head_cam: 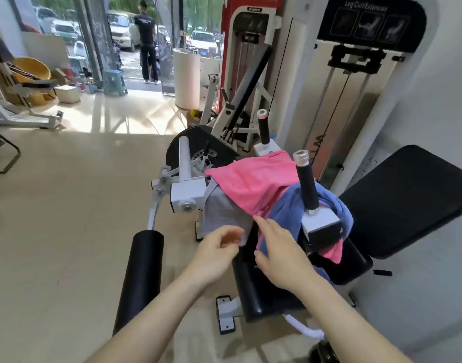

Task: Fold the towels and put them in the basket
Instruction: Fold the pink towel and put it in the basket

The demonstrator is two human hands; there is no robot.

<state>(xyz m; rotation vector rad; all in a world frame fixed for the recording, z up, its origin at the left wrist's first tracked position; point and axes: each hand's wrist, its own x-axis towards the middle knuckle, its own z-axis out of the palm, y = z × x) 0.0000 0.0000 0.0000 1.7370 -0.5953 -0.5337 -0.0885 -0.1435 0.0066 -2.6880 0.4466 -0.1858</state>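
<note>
Head view: left hand (217,249) pinches grey towel (224,212), right hand (280,255) flat on blue towel (283,208).

The hanging towel (224,210) drops just beyond the left hand (216,250). Beyond the right hand (279,252), the bunched towel (285,205) wraps the handle post (307,184). The top towel (253,179) overlies both.

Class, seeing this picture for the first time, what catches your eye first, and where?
A bright pink towel drapes the leg machine at centre, over a bunched blue towel and a hanging grey towel. From below, the left hand reaches the grey towel's corner, the right hand the blue.
</note>
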